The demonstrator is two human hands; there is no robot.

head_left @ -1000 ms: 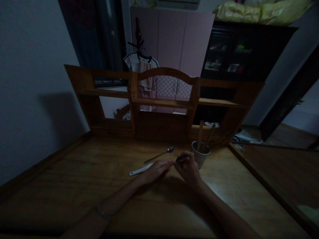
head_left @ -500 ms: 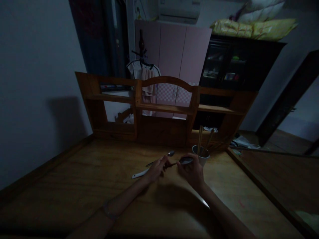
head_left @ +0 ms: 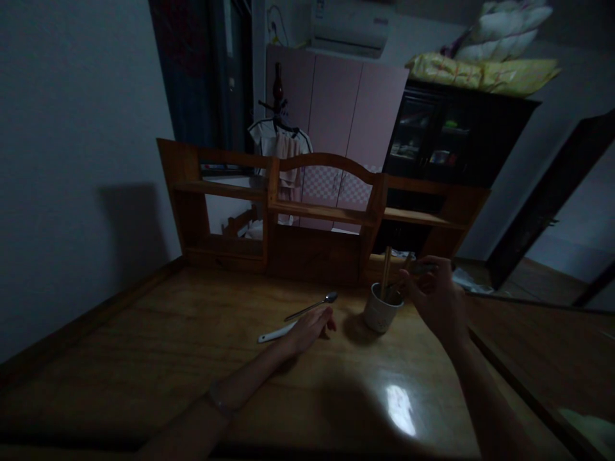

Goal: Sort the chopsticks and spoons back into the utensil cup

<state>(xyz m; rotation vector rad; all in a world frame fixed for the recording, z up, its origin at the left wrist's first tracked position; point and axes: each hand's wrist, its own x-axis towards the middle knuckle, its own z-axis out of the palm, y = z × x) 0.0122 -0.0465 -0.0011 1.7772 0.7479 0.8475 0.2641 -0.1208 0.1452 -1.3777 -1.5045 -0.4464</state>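
My right hand (head_left: pixel 439 298) is raised just right of the cup, fingers closed round a dark spoon (head_left: pixel 425 268), which the hand partly covers. The grey-white cup (head_left: pixel 382 315) stands upright on the table, with wooden chopsticks (head_left: pixel 385 272) sticking out of it. My left hand (head_left: pixel 312 328) rests low over the tabletop, fingers stretched out and gripping nothing that I can see. A white handle (head_left: pixel 277 333) pokes out from beside it; its other end is hidden under the hand. Just beyond lies a metal spoon (head_left: pixel 311 307), its bowl pointing right.
The wooden table (head_left: pixel 202 358) has a raised shelf unit (head_left: pixel 317 253) along its far side. A wall (head_left: pixel 81 160) borders the left. To the right, past the table's edge, is another brown surface (head_left: pixel 542 358). Pink and black cabinets stand behind.
My right hand has moved right and up with the dark spoon, from near my left hand to beside the cup. My left hand has stayed near the white handle, its fingers now lower and straighter.
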